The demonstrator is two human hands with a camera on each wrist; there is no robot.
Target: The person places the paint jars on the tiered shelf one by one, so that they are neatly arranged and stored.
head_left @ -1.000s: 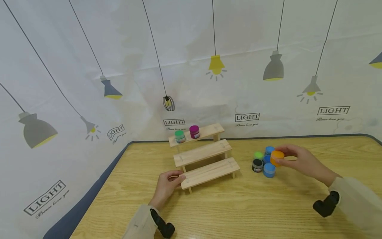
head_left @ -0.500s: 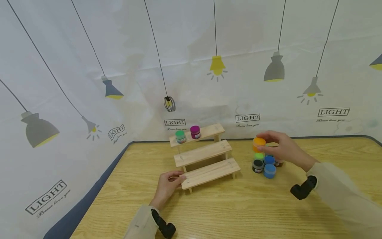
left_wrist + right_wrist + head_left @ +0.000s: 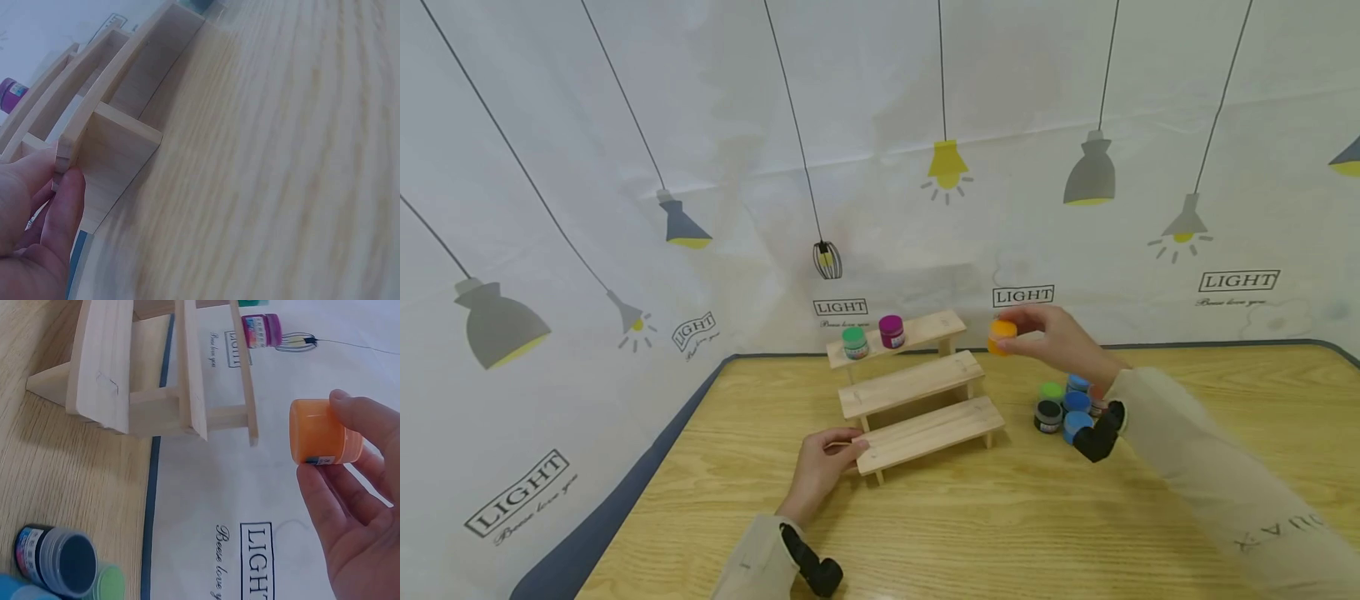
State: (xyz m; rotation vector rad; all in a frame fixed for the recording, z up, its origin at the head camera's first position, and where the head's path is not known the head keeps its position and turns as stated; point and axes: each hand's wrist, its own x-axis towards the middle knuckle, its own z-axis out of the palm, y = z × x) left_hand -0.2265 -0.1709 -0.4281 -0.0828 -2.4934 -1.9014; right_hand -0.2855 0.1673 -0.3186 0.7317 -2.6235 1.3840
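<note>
A three-tier wooden rack [image 3: 925,434] stands on the table, with a green jar [image 3: 854,342] and a purple jar [image 3: 892,332] on its top shelf. My left hand [image 3: 817,468] pinches the left end of the lowest shelf; in the left wrist view the thumb and fingers [image 3: 65,209] close on that end. With thumb and fingers my right hand [image 3: 1056,340] holds an orange paint jar [image 3: 1003,337] in the air, to the right of the top shelf and apart from it. The right wrist view shows the orange jar [image 3: 319,432] gripped across its sides.
To the right of the rack a cluster of jars stands on the table [image 3: 925,533]: a black jar [image 3: 1048,416], a light green jar [image 3: 1052,392], several blue jars [image 3: 1077,405] and a reddish one partly hidden by the sleeve. A printed cloth backdrop [image 3: 880,167] rises behind.
My right hand has carried the orange jar left from above the jar cluster, and a little up, to near the top shelf. My left hand has kept its hold on the rack.
</note>
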